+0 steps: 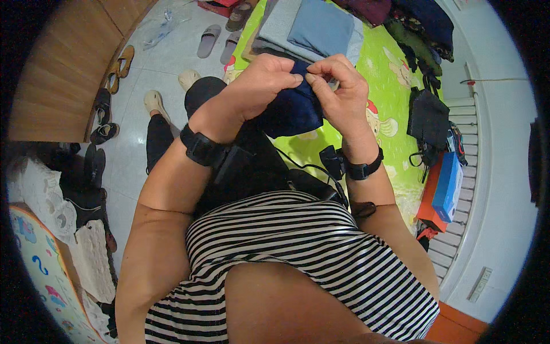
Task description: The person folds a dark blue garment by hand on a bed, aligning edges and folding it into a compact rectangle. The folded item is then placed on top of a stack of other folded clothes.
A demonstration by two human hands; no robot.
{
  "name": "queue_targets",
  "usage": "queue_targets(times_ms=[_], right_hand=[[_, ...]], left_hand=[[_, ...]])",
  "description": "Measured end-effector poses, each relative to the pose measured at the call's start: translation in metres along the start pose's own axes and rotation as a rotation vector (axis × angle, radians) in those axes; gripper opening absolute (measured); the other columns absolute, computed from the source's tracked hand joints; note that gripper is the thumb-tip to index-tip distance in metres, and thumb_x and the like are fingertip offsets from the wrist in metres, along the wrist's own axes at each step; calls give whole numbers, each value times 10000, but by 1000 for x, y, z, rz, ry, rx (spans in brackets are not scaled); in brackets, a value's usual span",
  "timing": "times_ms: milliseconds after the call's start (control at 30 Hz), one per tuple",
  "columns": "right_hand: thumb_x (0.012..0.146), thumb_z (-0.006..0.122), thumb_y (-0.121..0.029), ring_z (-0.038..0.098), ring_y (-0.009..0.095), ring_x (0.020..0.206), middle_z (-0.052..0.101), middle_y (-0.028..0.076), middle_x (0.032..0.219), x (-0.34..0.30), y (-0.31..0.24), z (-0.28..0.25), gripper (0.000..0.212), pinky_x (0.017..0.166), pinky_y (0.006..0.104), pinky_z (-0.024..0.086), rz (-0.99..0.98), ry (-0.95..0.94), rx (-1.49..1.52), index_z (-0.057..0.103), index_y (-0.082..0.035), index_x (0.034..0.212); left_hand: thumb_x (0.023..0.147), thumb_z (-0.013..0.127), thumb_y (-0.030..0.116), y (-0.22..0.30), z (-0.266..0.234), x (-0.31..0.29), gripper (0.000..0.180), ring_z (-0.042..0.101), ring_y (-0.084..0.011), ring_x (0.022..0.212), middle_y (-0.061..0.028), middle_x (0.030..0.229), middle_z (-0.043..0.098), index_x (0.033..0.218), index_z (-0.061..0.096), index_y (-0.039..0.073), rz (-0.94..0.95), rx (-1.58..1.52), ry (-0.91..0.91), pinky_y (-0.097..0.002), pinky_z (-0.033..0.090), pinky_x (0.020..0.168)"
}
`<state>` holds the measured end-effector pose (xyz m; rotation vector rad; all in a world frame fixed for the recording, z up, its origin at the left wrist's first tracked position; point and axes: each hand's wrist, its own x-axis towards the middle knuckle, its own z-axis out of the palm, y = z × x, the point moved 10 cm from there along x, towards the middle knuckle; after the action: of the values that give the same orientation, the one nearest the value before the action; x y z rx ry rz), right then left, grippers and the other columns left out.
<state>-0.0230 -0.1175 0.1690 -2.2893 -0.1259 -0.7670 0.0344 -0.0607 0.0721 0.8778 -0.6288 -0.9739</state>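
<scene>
A dark navy cloth garment (293,112) hangs between my hands above my lap; its exact kind does not show. My left hand (260,83) is closed, with thumb and forefinger pinching its upper edge. Close beside it, my right hand (344,89) pinches the same edge between thumb and fingertips. Just beyond the hands lies a stack of folded clothes, with a blue folded piece (322,28) on top and grey ones under it. The lower part of the navy garment merges with my dark trousers. Black bands circle both wrists.
A bright green cartoon-print sheet (389,74) spreads under the stack. Dark clothes (424,23) heap at the far right, above a black bag (428,117). A blue box (447,186) stands by the radiator (463,155). Grey slippers (209,41) and several shoes lie on the floor at left.
</scene>
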Motion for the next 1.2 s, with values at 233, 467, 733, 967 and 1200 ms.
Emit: queue_targets(times_ms=[233,467,733,967,1200], right_hand=[[707,647,32,526,109,661,547,40,721,-1,7,7,125,614,222,428,69,-51,19,631,-8,825],[720,631,24,523,122,653,545,49,717,-1,-1,5,76,597,231,420,-62,-31,-83,608,-2,788],[815,571,-37,511,100,651,553,15,711,-7,38,8,42,597,249,425,265,-32,310,554,-22,779],[826,572,-40,503,91,674,544,8,743,1,23,-17,26,615,232,418,149,71,242,555,-21,826],[734,643,-10,483,99,661,498,12,693,-1,9,9,119,610,225,411,93,-132,17,566,-18,824]], left_hand=[[793,533,65,2,-6,0,132,478,-42,645,33,737,549,832,626,-21,46,129,26,-203,395,555],[789,537,73,3,-3,1,119,435,-31,632,49,704,515,790,621,-11,64,237,35,-207,371,537],[806,526,74,3,-1,-2,133,433,-39,599,53,688,521,827,637,4,35,146,38,-209,369,530],[806,522,82,-2,-6,-1,148,429,-32,595,56,690,534,836,646,8,14,153,41,-201,361,528],[784,528,89,9,-6,2,137,392,-35,608,55,656,478,759,603,-23,159,294,39,-224,351,524]])
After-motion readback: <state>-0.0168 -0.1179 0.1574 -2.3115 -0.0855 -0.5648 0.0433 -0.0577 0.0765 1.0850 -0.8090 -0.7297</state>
